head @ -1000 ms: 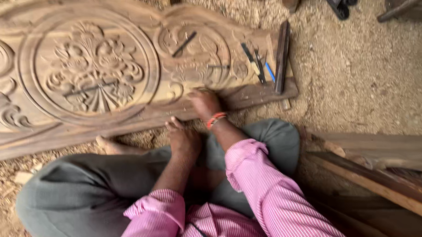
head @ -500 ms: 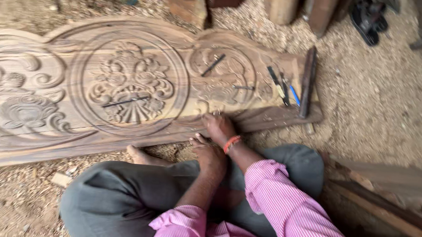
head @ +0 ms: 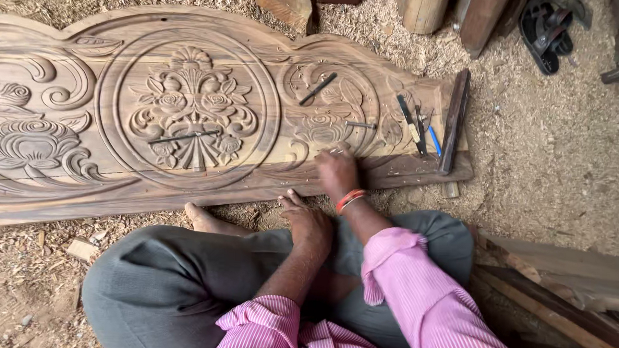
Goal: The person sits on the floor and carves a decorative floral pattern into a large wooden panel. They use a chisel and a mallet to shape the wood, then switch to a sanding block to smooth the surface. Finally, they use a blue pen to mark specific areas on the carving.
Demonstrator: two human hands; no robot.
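Observation:
A long carved wooden panel [head: 254, 182] with flower and scroll reliefs lies on the ground in front of my crossed legs. My right hand [head: 337, 171], with an orange band at the wrist, rests fingers-down on the panel's lower right carving and holds nothing I can see. My left hand [head: 309, 222] lies on my grey trouser leg just short of the panel's near edge, fingers loosely apart and empty. Thin metal chisels lie on the panel: one [head: 318, 88] above my right hand, one [head: 184, 135] across the round medallion.
At the panel's right end lie more chisels [head: 411, 119], a blue-handled tool [head: 434, 140] and a dark wooden bar [head: 454, 121]. Wood shavings cover the ground. Timber blocks [head: 425, 10] and sandals [head: 544, 24] are at the back, planks [head: 560, 272] at my right.
The view has swung so the panel sits more to the right and closer. Both hands stay where they were on the panel's lower edge and on my leg.

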